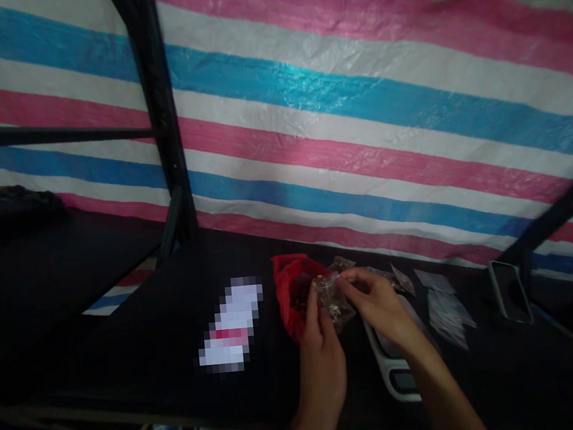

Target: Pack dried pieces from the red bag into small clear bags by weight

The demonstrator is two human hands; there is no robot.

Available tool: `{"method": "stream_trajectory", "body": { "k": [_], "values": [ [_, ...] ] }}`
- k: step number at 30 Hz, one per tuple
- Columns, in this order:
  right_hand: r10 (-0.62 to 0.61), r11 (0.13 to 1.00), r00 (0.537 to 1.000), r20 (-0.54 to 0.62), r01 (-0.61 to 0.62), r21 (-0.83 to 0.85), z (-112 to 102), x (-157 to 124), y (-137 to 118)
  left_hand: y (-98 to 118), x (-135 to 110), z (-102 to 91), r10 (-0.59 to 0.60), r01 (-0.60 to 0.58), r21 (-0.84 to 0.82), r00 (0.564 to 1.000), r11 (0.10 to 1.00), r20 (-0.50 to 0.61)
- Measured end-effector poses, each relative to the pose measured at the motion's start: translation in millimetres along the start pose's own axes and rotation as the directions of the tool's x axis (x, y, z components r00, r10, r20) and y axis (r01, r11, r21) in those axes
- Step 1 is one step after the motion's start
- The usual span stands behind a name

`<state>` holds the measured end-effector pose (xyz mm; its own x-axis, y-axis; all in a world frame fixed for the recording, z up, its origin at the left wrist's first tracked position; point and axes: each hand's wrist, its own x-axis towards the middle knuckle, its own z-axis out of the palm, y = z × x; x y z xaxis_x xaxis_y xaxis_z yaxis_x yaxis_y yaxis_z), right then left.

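left hand (323,355): bare | right hand (378,302): bare | forearms (444,382): bare, slender | fingers (312,310): slim, apparently, in dim light

This looks like a makeshift workshop or packing corner, though a stall or storeroom cannot be ruled out. Its backdrop is a crinkled plastic tarpaulin striped pink, white and blue (358,112), hung behind a black metal rack frame (160,112). The flat black bench (157,340) carries a white-rimmed device resembling a small weighing scale (390,366), a pile of flat clear plastic bags (448,314) and an open red plastic bag (286,292), suggesting small-goods work.
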<state>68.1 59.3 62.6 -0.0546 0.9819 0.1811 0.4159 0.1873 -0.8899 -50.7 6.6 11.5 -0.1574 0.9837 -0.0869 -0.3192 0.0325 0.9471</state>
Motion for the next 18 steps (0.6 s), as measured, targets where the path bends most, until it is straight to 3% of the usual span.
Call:
{"method": "stream_trajectory", "body": {
  "k": [5, 9, 13, 18],
  "values": [
    [-0.065, 0.991, 0.997, -0.047, 0.07, 0.116, -15, -20, -2, 2, -2, -3.7, 0.257, -0.273, 0.254, 0.962, 0.928, 0.093],
    [-0.071, 0.996, 0.99, -0.123, 0.077, 0.05, -36, -39, 1, 0, -8, -0.3, 0.333, -0.385, 0.406, 0.922, 0.828, 0.195],
    [0.054, 0.998, 0.953, -0.299, -0.043, 0.041, -71, -55, 16, -4, -13, 7.8, 0.389, -0.444, 0.493, 0.896, 0.748, 0.215],
    [0.133, 0.98, 0.934, -0.33, -0.173, -0.094, -99, -62, 53, -9, -15, 18.6, 0.465, -0.5, 0.532, 0.86, 0.683, 0.212]
  ]
}}
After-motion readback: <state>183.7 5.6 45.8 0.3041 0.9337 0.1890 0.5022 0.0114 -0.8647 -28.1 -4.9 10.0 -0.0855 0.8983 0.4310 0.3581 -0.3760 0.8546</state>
